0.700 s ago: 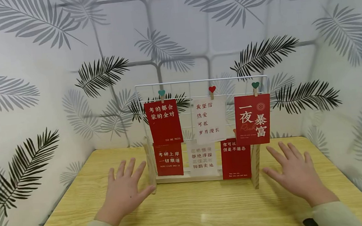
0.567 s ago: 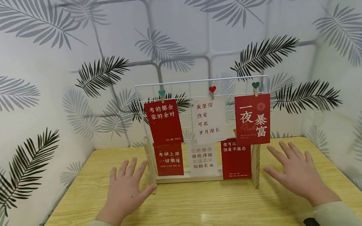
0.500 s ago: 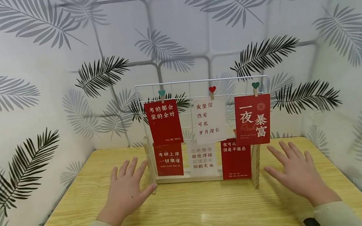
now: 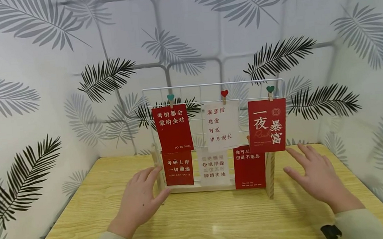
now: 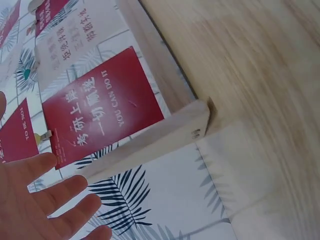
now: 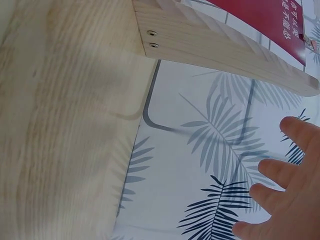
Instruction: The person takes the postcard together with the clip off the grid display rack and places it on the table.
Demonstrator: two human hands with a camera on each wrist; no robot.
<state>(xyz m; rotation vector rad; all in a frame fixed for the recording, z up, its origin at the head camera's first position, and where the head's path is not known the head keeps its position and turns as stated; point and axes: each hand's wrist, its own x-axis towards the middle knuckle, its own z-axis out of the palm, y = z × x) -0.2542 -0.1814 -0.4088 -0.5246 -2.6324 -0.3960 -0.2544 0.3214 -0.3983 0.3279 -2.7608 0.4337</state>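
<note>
A white wire grid rack (image 4: 199,85) with wooden side posts (image 4: 269,177) stands at the middle of the table. Red and white cards hang on it in two rows, the top row held by clips with heart tops. My left hand (image 4: 138,198), fingers spread, is beside the left post, its fingertips overlapping the post in the head view. In the left wrist view its fingers (image 5: 65,195) show near a red card (image 5: 105,107). To the right of the rack my right hand (image 4: 319,176) has its fingers extended, apart from the right post (image 6: 215,45). Neither hand holds anything.
The yellow wood-grain table (image 4: 214,223) spreads under the rack. Close behind and on both sides rise walls with leaf-patterned covering (image 4: 190,28). A lower red card (image 4: 249,171) hangs partly over the rack's wooden base bar (image 4: 201,189).
My left hand has shifted right, closer to the rack's left post. My right hand has moved slightly right and forward. The rack and cards stay in place.
</note>
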